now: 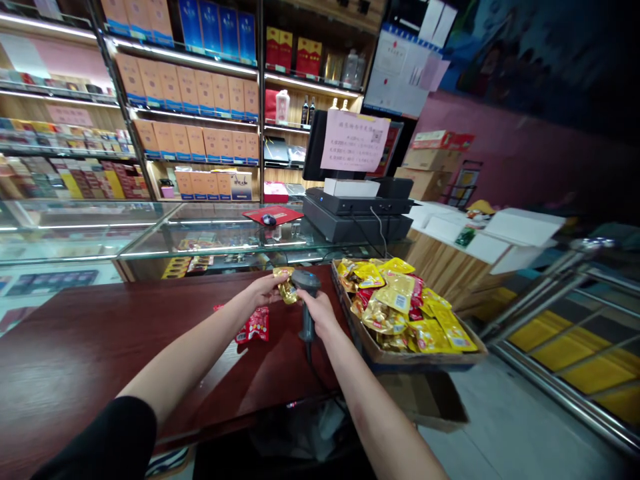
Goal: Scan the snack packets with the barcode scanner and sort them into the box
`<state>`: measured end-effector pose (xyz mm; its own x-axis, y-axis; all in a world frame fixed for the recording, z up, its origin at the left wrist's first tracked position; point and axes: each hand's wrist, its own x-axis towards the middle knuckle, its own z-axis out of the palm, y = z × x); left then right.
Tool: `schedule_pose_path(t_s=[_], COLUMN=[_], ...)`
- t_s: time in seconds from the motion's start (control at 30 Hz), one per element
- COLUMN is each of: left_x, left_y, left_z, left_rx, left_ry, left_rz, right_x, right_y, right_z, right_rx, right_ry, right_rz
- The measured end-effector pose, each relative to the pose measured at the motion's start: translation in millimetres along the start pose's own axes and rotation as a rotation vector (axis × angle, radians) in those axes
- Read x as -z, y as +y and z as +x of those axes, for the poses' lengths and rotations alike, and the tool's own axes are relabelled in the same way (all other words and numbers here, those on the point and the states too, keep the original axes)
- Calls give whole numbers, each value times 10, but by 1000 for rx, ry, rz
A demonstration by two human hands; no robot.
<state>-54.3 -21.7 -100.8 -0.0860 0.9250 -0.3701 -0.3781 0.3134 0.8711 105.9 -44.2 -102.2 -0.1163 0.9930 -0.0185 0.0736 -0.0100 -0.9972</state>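
A small gold snack packet [289,291] is pinched in the fingers of my left hand [267,289], above the dark red tabletop. My right hand [320,312] grips a dark grey handheld barcode scanner [307,283] by its handle, its head close beside the packet. A cable runs down from the scanner's handle. Under my left forearm lie red snack packets [254,325], partly covered by the arm. Right of the scanner stands a shallow cardboard box [367,350] heaped with yellow, gold and red snack packets [395,293].
Beyond the table runs a glass display counter [210,230] with a mouse [269,219] on a red mat. A cash drawer [345,220] and a monitor [345,143] stand at its right. Metal railings [565,320] are at the far right; shelves of boxed goods line the back.
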Motion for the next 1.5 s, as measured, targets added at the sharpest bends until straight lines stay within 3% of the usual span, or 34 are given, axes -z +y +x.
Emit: schedule_pose_path(t_s=[0.13,0.27,0.4,0.83,0.93,1.03,1.2,1.37,1.5], left_x=[12,58,112,190,170,122,-20,-249,-541], left_y=[138,228,237,234,210,146,117,365,578], left_z=[93,190,218,129,96,-26,-386,-713,-833], left_rx=[-50,-99,-116,-78,-43,13,146,353,406], left_ry=[36,73,57,60,37,-52,-223,-596,-757], left_rz=[9,25,33,91,90,108,152,-23,-49], right_x=[-16,-84,-134,-157,-108,8,315,692,1044], right_y=[-59,11,88,67,3,-147,-414,-667,-911], right_z=[-203,-437,-571,-552,-529,-460,-329,-332,-375], right_rx=[99,6,-42,-35,58,83,-267,-467,-480], right_ry=[49,-86,-91,-73,25,31,-222,-384,-424], right_rz=[-22,-62,-164,-147,-120,52,379,483,456])
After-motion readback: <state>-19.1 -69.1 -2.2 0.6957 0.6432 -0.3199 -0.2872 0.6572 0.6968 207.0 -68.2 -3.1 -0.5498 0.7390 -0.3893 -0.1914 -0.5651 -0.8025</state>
